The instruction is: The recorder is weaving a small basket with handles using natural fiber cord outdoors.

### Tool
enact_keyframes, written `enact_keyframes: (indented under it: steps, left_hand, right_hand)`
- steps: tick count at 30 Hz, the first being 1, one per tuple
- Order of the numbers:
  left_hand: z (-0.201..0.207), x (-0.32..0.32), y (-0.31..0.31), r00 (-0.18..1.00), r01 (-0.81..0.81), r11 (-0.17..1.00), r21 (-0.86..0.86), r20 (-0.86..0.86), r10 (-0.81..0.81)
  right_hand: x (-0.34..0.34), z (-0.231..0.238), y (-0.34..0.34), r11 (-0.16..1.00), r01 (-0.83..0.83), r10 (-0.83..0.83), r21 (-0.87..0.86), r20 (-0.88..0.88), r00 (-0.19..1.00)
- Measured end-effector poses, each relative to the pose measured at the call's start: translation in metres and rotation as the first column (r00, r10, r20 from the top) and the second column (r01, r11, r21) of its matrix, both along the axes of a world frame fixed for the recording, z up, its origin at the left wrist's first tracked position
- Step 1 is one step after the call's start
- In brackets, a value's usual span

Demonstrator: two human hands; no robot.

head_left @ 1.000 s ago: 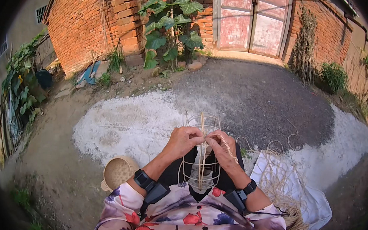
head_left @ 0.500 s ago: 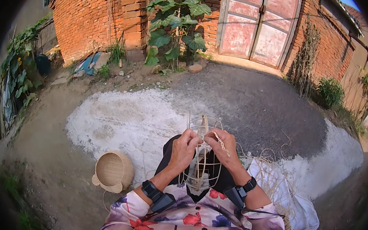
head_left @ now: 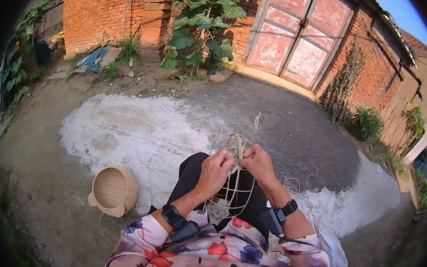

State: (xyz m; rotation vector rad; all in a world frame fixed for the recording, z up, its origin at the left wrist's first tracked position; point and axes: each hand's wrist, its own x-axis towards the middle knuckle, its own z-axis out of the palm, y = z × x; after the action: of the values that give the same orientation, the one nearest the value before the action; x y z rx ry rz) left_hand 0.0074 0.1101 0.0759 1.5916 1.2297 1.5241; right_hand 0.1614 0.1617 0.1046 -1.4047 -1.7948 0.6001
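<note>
An open basket frame [head_left: 239, 190] of thin pale canes, with long ribs and crossing hoops, stands in my lap between my knees. My left hand [head_left: 214, 172] is closed, thumb and fingers pinching the frame's left side near its upper part. Close beside it, my right hand [head_left: 259, 166] pinches at the central rib, its fingertips almost meeting the left ones. A pale twisted strand [head_left: 257, 122] sticks up beyond the right hand and seems to run into its fingers. What exactly lies between the fingertips is partly hidden.
A finished woven basket [head_left: 114, 190] with small rounded ears lies on the ground at my left. Loose canes [head_left: 292, 186] and a white sack [head_left: 333, 254] lie at my right. Ahead are white powdery ground, a leafy plant [head_left: 201, 29], a brick wall and a faded red door [head_left: 301, 37].
The twisted strand hung down over my right hand before; now it points up and away. Both hands stay at the frame. The whole view has shifted and tilted slightly.
</note>
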Motion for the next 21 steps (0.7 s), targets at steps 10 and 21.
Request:
enact_keyframes:
  steps: [10, 21]
  left_hand:
    - [-0.002, 0.001, 0.001, 0.996, -0.021, 0.998, 0.059, -0.089, 0.027]
    - [-0.006, 0.002, 0.003, 0.996, -0.049, 0.992, 0.119, -0.067, 0.057]
  right_hand:
    - [0.009, 0.016, 0.012, 0.869, -0.215, 0.146, -0.445, -0.186, 0.972]
    - [0.006, 0.013, 0.006, 0.881, -0.186, 0.094, -0.434, -0.225, 0.970]
